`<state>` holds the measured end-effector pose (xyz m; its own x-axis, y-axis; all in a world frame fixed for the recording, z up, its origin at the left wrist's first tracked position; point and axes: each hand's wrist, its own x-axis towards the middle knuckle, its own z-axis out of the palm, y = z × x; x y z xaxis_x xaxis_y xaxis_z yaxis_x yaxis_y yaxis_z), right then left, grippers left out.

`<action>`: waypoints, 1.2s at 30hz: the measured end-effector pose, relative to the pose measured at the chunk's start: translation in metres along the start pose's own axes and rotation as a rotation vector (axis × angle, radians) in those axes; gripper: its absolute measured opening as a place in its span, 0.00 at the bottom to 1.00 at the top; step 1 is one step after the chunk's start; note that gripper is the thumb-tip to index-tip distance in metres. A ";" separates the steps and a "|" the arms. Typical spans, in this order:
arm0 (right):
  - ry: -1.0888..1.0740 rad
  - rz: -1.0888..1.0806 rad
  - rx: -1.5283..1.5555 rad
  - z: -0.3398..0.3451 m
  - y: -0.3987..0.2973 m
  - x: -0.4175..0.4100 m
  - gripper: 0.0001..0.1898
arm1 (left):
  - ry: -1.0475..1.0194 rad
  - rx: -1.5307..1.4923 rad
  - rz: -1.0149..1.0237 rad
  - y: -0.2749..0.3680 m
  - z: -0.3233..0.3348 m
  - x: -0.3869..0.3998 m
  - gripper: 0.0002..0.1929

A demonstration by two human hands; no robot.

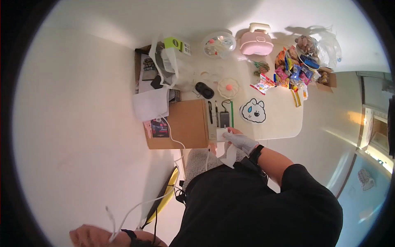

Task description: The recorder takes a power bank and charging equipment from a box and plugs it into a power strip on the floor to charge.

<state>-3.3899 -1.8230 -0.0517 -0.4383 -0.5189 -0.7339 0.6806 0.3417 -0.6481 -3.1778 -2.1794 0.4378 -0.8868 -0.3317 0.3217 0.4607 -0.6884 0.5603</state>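
Note:
Far off at the lower left, my left hand (pixel 89 236) is raised and partly blurred, its fingers curled. A white cable (pixel 145 202) runs to this hand, and a loose end sticks up beside the wrist. My right hand (pixel 242 141), in a pale glove or wrap with some fingertips bare, grips a small white block (pixel 222 135) at the table's front edge. White tissue-like material (pixel 230 156) hangs below that hand. Just beyond the block lies a dark grey rectangular device (pixel 225 119) with a short black loop.
A cardboard box (pixel 188 123) stands left of the pens (pixel 210 112). Behind are a black oval case (pixel 204 90), a scalloped lidded dish (pixel 228 88) and a dog-face item (pixel 253 111). Snack packets (pixel 290 69) crowd the right, near a pink case (pixel 256 43). A white bag (pixel 166 64) stands left.

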 end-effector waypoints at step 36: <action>0.655 0.088 -0.267 -0.113 0.045 -0.354 0.20 | -0.175 1.999 -1.483 -0.569 -0.226 -0.034 0.37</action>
<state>-3.2705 -1.5358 0.1562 -0.7081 0.0686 -0.7028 0.5992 0.5848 -0.5467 -3.4184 -1.9220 -0.0645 -0.5562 -0.3271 -0.7639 -0.5716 0.8179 0.0661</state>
